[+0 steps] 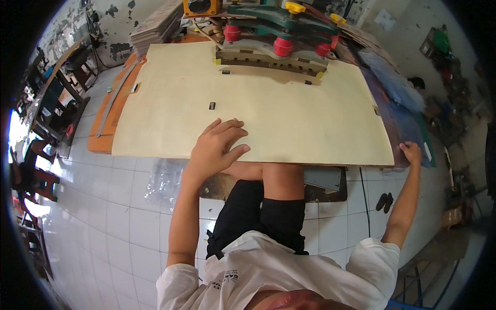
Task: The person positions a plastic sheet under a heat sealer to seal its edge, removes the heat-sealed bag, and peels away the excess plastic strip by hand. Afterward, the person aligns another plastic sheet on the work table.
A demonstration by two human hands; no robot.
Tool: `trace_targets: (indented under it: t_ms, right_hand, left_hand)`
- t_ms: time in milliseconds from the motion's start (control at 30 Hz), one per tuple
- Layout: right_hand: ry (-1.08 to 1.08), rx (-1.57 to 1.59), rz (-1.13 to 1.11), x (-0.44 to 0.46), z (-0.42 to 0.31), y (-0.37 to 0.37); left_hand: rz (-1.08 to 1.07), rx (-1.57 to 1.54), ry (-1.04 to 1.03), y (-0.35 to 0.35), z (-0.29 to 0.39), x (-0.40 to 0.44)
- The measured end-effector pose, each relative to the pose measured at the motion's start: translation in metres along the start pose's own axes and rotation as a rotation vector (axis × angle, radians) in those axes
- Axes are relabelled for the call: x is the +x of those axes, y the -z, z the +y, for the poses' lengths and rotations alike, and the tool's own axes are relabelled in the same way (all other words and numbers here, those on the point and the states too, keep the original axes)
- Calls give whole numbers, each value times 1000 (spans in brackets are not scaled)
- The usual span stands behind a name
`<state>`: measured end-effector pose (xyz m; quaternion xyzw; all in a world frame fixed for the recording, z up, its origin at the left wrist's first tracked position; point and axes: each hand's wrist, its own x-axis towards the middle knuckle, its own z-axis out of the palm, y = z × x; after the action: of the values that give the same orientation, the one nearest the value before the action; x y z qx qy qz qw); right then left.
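Observation:
A large cream sheet (pixel 284 119) covers most of the orange-brown table. My left hand (pixel 219 144) is over its near edge, left of the middle, with fingers apart and slightly curved and nothing held. At the far right, my right hand (pixel 412 152) is closed, with its fingertips beside the clear plastic sheeting (pixel 405 124); what they pinch, if anything, is too small to tell. Small dark pieces (pixel 212 106) show on the sheet. At the sheet's back edge stands a dark green clamp-like device (pixel 279 31) with red collars and yellow knobs.
A metal strip (pixel 116 98) lies on the table's left end. Stacked boards (pixel 155 28) stand at the back left. Under the table's near edge are my legs, a clear plastic bag (pixel 164 181) and a low wooden bench (pixel 325 191). Dark stools (pixel 44 175) stand far left.

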<state>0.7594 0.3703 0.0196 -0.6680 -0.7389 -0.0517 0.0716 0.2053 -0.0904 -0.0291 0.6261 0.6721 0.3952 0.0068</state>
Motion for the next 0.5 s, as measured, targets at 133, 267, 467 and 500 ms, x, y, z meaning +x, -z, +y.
trace_targets:
  t_ms: [133, 267, 467, 500]
  right_hand:
    - [-10, -8, 25, -2, -1, 4]
    - [11, 17, -8, 5, 3, 10]
    - [32, 202, -108, 41, 41, 1]
    - [24, 265, -146, 42, 41, 2]
  left_hand:
    - [-2, -17, 27, 0, 0, -1]
    - [11, -44, 64, 0, 2, 1]
    - [16, -57, 73, -3, 2, 5]
    - [21, -53, 91, -3, 3, 6]
